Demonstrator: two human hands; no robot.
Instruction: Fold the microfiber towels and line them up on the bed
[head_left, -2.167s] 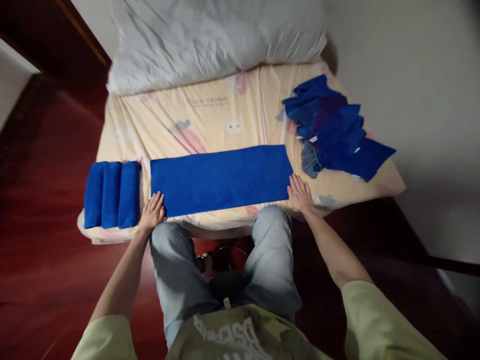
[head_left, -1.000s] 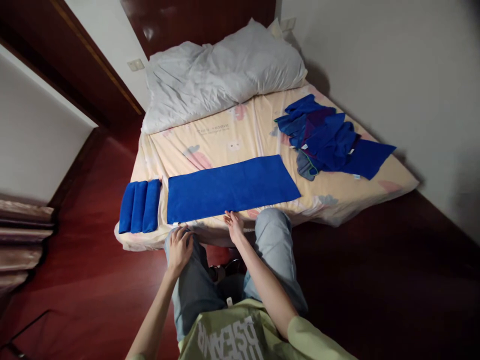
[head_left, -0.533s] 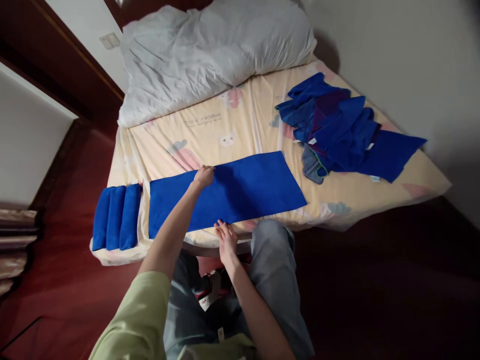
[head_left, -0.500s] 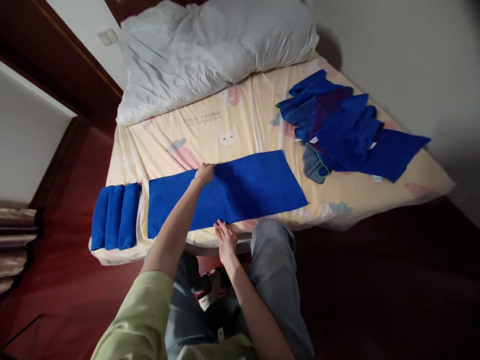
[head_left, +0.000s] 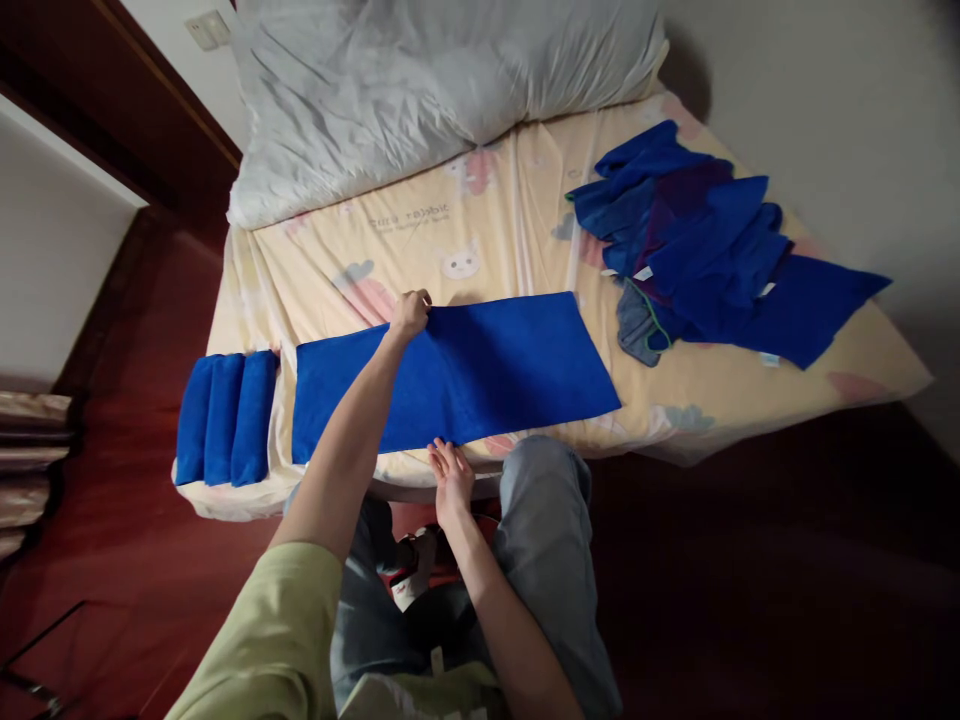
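A blue towel point(head_left: 517, 360) lies spread lengthwise along the near side of the bed. My left hand point(head_left: 411, 313) reaches across it and is closed on its far edge, near the middle. At the near edge, directly opposite, my right hand point(head_left: 454, 482) has its fingertips on the towel's border, thumb side partly hidden. Between both hands a slight ridge runs across the cloth. Left of the towel, three rolled blue towels point(head_left: 249, 415) sit side by side.
A loose heap of blue towels point(head_left: 705, 240), with a purple one and a grey-blue one among them, lies on the bed's right. A large pale pillow or quilt point(head_left: 360, 110) covers the back of the patterned bed sheet point(head_left: 315, 270). Walls stand left and right.
My left hand has raised the towel's far edge a little, and a ridge now shows across its middle. The right hand stays at the near edge. The view has shifted slightly.
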